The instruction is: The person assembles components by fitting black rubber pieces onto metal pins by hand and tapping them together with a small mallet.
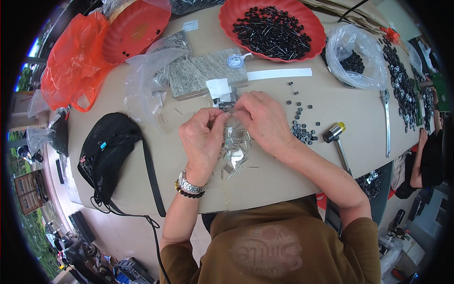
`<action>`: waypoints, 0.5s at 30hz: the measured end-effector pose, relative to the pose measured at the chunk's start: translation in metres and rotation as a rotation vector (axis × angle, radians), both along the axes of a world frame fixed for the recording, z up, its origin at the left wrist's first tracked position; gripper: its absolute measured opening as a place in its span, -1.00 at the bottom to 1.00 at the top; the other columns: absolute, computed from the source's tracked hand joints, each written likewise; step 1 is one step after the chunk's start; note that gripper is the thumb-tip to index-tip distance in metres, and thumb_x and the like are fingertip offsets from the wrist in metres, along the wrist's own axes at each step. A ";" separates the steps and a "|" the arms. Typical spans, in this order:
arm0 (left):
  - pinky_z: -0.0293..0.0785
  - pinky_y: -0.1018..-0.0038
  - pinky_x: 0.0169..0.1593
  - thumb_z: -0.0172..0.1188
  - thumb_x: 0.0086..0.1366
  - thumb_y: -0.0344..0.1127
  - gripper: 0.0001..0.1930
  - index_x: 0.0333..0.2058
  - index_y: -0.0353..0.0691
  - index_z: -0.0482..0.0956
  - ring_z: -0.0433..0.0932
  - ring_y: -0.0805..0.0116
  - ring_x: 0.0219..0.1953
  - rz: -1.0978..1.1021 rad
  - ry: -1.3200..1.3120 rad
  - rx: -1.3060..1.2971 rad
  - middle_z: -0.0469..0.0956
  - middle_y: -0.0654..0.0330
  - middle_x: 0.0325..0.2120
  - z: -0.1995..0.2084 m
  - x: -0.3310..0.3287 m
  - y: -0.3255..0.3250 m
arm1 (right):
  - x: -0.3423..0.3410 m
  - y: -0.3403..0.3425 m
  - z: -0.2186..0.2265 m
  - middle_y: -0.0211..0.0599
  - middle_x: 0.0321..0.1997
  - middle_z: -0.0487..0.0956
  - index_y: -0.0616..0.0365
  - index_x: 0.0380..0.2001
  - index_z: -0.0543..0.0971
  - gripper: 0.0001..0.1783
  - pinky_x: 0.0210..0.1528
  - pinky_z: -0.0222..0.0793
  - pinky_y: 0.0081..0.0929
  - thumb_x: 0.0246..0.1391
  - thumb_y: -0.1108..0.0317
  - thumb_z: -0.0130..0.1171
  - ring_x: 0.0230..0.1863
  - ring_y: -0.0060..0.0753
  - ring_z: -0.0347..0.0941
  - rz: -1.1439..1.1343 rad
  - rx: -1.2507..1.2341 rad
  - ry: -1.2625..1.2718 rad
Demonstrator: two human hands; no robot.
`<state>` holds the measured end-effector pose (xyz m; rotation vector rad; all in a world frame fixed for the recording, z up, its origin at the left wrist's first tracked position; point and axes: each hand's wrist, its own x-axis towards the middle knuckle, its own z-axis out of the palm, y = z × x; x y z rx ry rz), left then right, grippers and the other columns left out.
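My left hand (202, 137) and my right hand (263, 120) meet at the middle of the table, fingertips pinched together. Whatever lies between the fingers is too small and covered to make out. Just beyond the fingertips is a small dark fixture (226, 103) with a piece of white paper (218, 89) on it, against a grey stone block (198, 75). Below the hands, thin metal pins (236, 147) lie in a loose pile. Several small black round caps (302, 132) are scattered to the right of my right hand.
A red plate (226, 19) of black-capped pins stands at the back, near a plastic bag (383, 61) of black parts. On the right lie a mallet (336, 133) and a wrench (387, 123). A black mesh bag (113, 156) sits left. Another person's arm (420, 151) shows far right.
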<state>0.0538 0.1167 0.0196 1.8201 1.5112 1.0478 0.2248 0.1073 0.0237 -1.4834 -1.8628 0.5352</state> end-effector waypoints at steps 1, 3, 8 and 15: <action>0.45 0.60 -0.44 0.45 0.22 -0.46 -0.88 -0.32 -0.39 0.72 0.52 0.63 -0.53 0.002 0.000 -0.001 0.67 0.23 -0.56 0.001 -0.001 0.000 | 0.000 0.001 0.001 -0.18 -0.31 0.55 0.18 -0.29 0.50 -0.80 -0.19 0.44 -0.05 0.06 0.45 0.33 -0.20 0.02 0.51 0.002 -0.001 0.000; 0.48 0.57 -0.41 0.46 0.20 -0.46 -0.86 -0.30 -0.38 0.74 0.55 0.60 -0.52 0.052 0.011 -0.073 0.71 0.19 -0.53 0.005 -0.004 0.000 | -0.001 0.002 0.004 -0.17 -0.34 0.52 0.17 -0.30 0.49 -0.83 -0.22 0.44 -0.04 0.07 0.48 0.29 -0.23 0.02 0.51 -0.003 0.007 0.026; 0.54 0.48 -0.36 0.48 0.14 -0.44 -0.80 -0.25 -0.36 0.76 0.64 0.41 -0.51 0.077 0.039 -0.076 0.73 0.07 -0.47 0.001 -0.010 0.004 | -0.010 0.001 0.002 -0.17 -0.36 0.51 0.18 -0.28 0.49 -0.84 -0.27 0.45 -0.07 0.06 0.50 0.26 -0.24 0.01 0.51 -0.016 0.068 -0.033; 0.56 0.39 -0.34 0.48 0.12 -0.41 -0.81 -0.29 -0.34 0.77 0.70 0.21 -0.50 0.039 -0.012 -0.096 0.72 -0.01 -0.47 0.000 -0.011 0.011 | -0.012 0.003 0.003 -0.22 -0.35 0.48 0.17 -0.27 0.51 -0.78 -0.34 0.53 -0.21 -0.03 0.47 0.27 -0.27 -0.12 0.52 0.014 0.167 -0.378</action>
